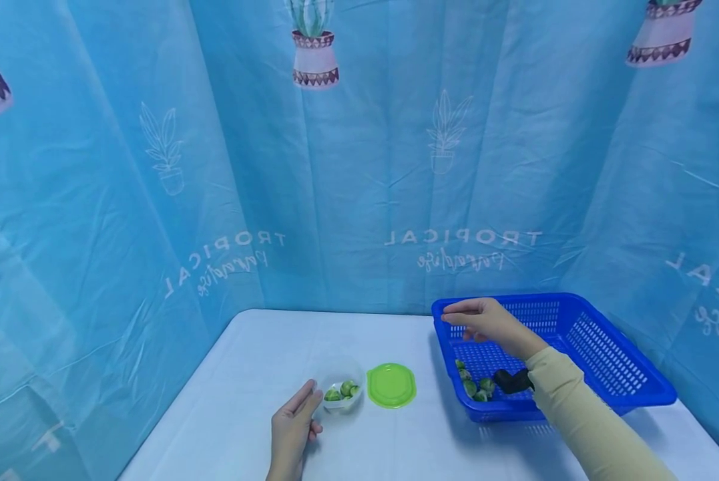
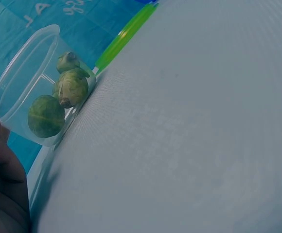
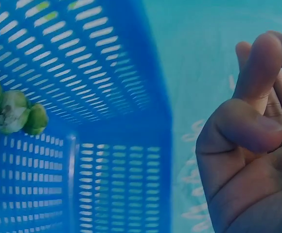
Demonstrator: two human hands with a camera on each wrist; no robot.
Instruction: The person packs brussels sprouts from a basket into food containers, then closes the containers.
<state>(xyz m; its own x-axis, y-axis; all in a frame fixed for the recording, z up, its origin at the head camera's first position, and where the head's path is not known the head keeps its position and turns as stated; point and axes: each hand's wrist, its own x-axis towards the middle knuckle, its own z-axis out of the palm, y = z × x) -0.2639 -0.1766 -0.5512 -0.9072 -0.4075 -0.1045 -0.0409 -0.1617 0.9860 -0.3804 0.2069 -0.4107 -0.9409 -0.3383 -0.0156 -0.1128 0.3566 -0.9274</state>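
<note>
On the left of the table, a small clear plastic container point(image 1: 338, 401) holds Brussels sprouts point(image 2: 73, 87); three show in the left wrist view. My left hand point(image 1: 294, 427) grips the container's left side near its rim with thumb and fingers. A round green lid point(image 1: 392, 385) lies flat just right of the container. Above the left part of a blue plastic basket point(image 1: 605, 334), my right hand point(image 1: 485, 321) hovers with loosely bent fingers and nothing visible in them. Several more Brussels sprouts point(image 1: 476, 387) lie in the basket's near left corner, below that hand.
A white cloth point(image 1: 311, 334) covers the table. Blue printed curtains point(image 1: 359, 167) hang behind it and on both sides. A dark object point(image 1: 509, 381) sits by my right forearm, over the basket. The basket has slotted walls and a raised rim.
</note>
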